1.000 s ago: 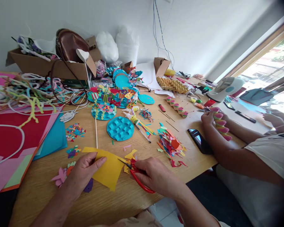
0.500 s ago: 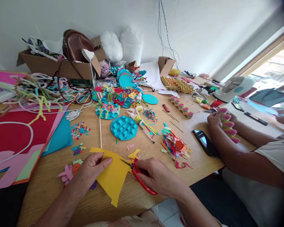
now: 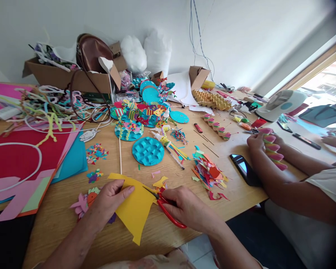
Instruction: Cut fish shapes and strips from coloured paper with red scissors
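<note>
My left hand (image 3: 112, 200) pinches the upper left part of a yellow sheet of paper (image 3: 134, 215), thumb on top. In my right hand (image 3: 186, 207) is a pair of scissors (image 3: 168, 215) with red handles, my fingers through the loops. Its dark blades lie at the sheet's upper right edge, pointing left toward my left thumb. Yellow paper scraps (image 3: 160, 183) lie just behind the blades. Close to my left wrist is a small pile of cut shapes (image 3: 80, 207), pink, orange and purple, partly covered by my arm.
A round blue honeycomb piece (image 3: 148, 151) lies beyond the sheet, with a glue bottle (image 3: 161, 139) beside it. Mixed paper scraps (image 3: 208, 170) and a phone (image 3: 244, 170) are to the right. A co-worker's hands (image 3: 256, 142) hold a pink-and-yellow scalloped piece (image 3: 273, 149). Coloured sheets (image 3: 22, 149) cover the left side.
The whole view has shifted slightly, so things sit a little further right. Both hands, the yellow paper and the scissors keep nearly the same pose.
</note>
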Available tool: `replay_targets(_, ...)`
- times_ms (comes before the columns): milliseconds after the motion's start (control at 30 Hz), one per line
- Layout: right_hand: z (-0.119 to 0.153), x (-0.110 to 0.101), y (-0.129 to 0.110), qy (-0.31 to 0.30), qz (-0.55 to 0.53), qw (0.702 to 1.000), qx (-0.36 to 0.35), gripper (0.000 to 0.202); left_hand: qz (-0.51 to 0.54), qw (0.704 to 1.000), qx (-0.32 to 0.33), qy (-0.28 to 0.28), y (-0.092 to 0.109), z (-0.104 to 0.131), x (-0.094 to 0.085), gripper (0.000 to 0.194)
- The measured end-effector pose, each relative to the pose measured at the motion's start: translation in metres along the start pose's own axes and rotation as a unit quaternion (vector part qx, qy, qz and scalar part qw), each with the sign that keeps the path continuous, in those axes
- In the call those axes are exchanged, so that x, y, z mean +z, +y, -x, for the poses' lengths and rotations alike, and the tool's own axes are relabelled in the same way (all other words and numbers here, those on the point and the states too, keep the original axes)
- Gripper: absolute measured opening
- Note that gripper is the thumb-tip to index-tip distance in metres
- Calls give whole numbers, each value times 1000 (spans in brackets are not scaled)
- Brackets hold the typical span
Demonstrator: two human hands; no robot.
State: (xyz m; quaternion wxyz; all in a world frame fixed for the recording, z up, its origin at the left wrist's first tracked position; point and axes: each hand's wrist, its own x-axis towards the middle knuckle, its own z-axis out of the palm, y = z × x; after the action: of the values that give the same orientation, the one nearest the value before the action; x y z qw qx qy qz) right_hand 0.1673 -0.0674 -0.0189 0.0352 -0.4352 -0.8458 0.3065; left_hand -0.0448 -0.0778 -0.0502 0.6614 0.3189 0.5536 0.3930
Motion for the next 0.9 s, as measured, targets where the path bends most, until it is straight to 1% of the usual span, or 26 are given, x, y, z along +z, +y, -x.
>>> replay_targets(167,-2,1,-4,2,-13,1000,-8,20,-3,1000,-22,-22,-3,-1,0,22)
replay_targets(333,-6,4,-2,0,-34,999,-17,18,-7,999,-34,-14,-6,-3,0,25)
replay_targets(500,-7,6,2,-7,-50,999,-14,20,-4,999,-40,-19,-7,-4,-2,26)
replay_targets(733,-8,6,4,-11,-61,998,-16,22,-16,999,-18,-26,-6,-4,-3,29)
replay_targets(900,-9,5,2,-13,-74,997,-27,20,-4,998,-51,-31,-4,-1,-2,28)
